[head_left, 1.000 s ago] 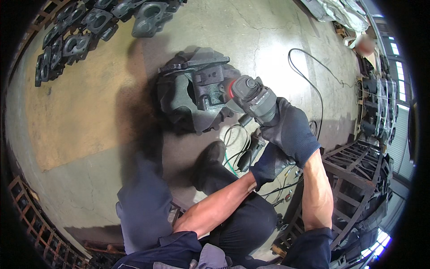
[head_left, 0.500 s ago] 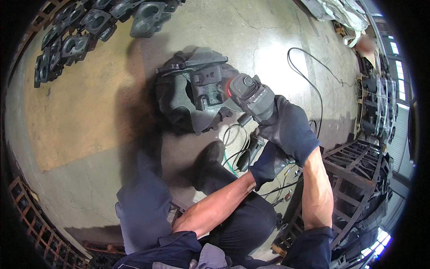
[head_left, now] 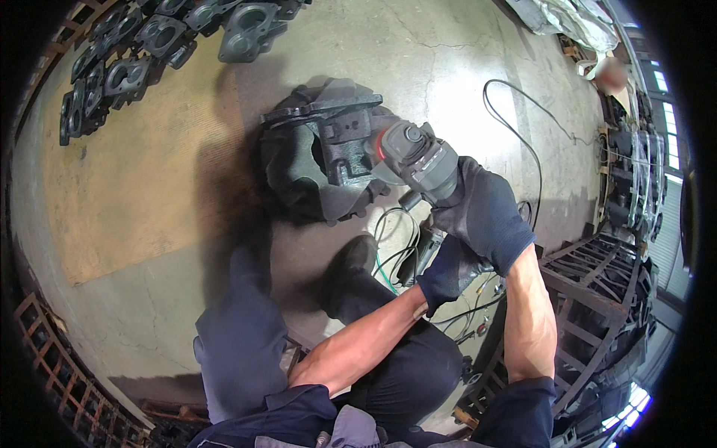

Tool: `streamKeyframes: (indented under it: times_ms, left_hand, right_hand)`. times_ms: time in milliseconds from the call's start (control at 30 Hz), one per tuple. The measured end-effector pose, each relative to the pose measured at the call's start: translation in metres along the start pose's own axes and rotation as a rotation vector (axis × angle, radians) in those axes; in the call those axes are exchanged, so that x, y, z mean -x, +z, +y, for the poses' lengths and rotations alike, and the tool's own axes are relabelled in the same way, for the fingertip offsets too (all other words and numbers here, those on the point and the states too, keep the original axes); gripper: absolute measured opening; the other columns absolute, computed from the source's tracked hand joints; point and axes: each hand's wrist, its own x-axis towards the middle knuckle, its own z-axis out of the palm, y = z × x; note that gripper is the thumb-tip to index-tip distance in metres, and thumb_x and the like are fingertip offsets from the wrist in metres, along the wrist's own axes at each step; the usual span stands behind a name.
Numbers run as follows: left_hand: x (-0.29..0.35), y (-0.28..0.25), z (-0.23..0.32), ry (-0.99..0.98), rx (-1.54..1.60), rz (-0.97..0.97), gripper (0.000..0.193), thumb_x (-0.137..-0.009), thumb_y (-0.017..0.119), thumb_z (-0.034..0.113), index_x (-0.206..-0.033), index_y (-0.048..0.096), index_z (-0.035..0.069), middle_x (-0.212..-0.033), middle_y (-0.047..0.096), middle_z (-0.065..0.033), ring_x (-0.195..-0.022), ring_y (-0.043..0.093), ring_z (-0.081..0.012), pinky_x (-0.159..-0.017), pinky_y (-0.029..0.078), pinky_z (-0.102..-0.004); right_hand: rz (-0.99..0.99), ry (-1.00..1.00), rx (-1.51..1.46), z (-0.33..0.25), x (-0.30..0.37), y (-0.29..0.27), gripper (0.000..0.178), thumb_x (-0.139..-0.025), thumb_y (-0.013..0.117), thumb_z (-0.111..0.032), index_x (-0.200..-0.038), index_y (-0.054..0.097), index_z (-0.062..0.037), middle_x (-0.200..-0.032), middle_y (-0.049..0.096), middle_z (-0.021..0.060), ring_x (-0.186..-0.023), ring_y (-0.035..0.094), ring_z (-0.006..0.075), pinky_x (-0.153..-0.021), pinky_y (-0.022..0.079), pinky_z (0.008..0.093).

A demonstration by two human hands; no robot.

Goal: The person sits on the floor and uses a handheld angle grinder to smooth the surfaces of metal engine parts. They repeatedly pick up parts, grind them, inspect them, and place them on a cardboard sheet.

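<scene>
Barely anything has shifted since half a second ago: our angle grinder (head_left: 414, 158) has edged a touch along the casting (head_left: 323, 153), its head still pressed against the right side of that dark metal block, and both arms keep the same pose.

We've got our right hand (head_left: 485, 213), in a dark blue glove, wrapped tight over the grey body of the grinder from above, fingers fully closed round it. Our left hand (head_left: 448, 270), gloved the same, sits lower and just behind, clamped on the rear handle of the tool, which shows only partly between the two gloves. Both forearms are bare and come up from the lower edge, the left one crossing under the right.

That casting rests on the concrete floor (head_left: 463, 67) right in front of us, upright on a dark patch, its open hollow facing left, as before. Our knee (head_left: 243, 328) in blue work trousers and our dark shoe (head_left: 357, 257) lie just below it, unmoved. Green and black cables (head_left: 392, 246) loop on the floor between shoe and grinder, and a black power cord (head_left: 515, 119) curls away to the upper right.

Up at the top left, a row of similar grey castings (head_left: 149, 45) lies well apart from us. Dark metal racks (head_left: 597, 299) stand to our right.
</scene>
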Motion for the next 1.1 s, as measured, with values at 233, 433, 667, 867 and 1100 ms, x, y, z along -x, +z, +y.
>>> streamKeyframes:
  times_ms: [233, 433, 667, 867, 1100]
  left_hand:
    - [-0.005, -0.002, 0.006, -0.017, -0.453, -0.109, 0.056, -0.101, 0.056, 0.001, -0.151, 0.03, 0.0, -0.148, 0.045, -0.0138, -0.133, 0.05, -0.0233, -0.11, 0.046, -0.037]
    - [0.001, 0.013, 0.019, -0.175, -0.33, 0.022, 0.058, -0.098, 0.06, -0.001, -0.15, 0.034, -0.001, -0.147, 0.046, -0.0138, -0.132, 0.051, -0.023, -0.109, 0.047, -0.0364]
    - [-0.002, -0.014, -0.004, 0.0, -0.284, -0.059, 0.05, -0.1, 0.058, 0.001, -0.146, 0.037, -0.001, -0.144, 0.049, -0.0126, -0.127, 0.055, -0.0238, -0.105, 0.052, -0.0377]
    - [-0.002, -0.011, -0.001, 0.038, -0.415, -0.09, 0.047, -0.104, 0.051, 0.005, -0.148, 0.034, 0.0, -0.145, 0.048, -0.0125, -0.128, 0.054, -0.0235, -0.107, 0.051, -0.0376]
    - [0.0, -0.015, 0.016, -0.004, -0.353, -0.127, 0.047, -0.108, 0.046, 0.011, -0.151, 0.031, 0.0, -0.148, 0.045, -0.0134, -0.133, 0.05, -0.0239, -0.113, 0.045, -0.0374]
  right_hand:
    - [-0.023, 0.08, -0.001, 0.001, 0.002, -0.004, 0.059, -0.067, 0.08, -0.025, -0.117, 0.062, 0.0025, -0.094, 0.072, 0.0249, -0.091, 0.071, 0.0415, -0.084, 0.056, 0.0427]
    - [0.043, 0.071, -0.094, 0.007, 0.008, 0.002, 0.056, -0.067, 0.079, -0.023, -0.114, 0.063, 0.0028, -0.092, 0.071, 0.0247, -0.09, 0.07, 0.0419, -0.082, 0.056, 0.0428]
    - [0.074, 0.027, -0.111, 0.005, 0.003, 0.005, 0.051, -0.067, 0.078, -0.025, -0.108, 0.063, 0.0025, -0.089, 0.07, 0.0258, -0.086, 0.07, 0.0431, -0.079, 0.056, 0.044]
    - [0.06, 0.034, -0.078, 0.01, 0.003, 0.005, 0.054, -0.069, 0.077, -0.026, -0.112, 0.062, 0.0031, -0.09, 0.07, 0.0272, -0.088, 0.07, 0.0432, -0.08, 0.056, 0.0444]
    - [0.071, 0.066, -0.119, 0.006, -0.005, 0.004, 0.054, -0.069, 0.078, -0.027, -0.111, 0.063, 0.0044, -0.089, 0.07, 0.0275, -0.088, 0.07, 0.0431, -0.081, 0.056, 0.0439]
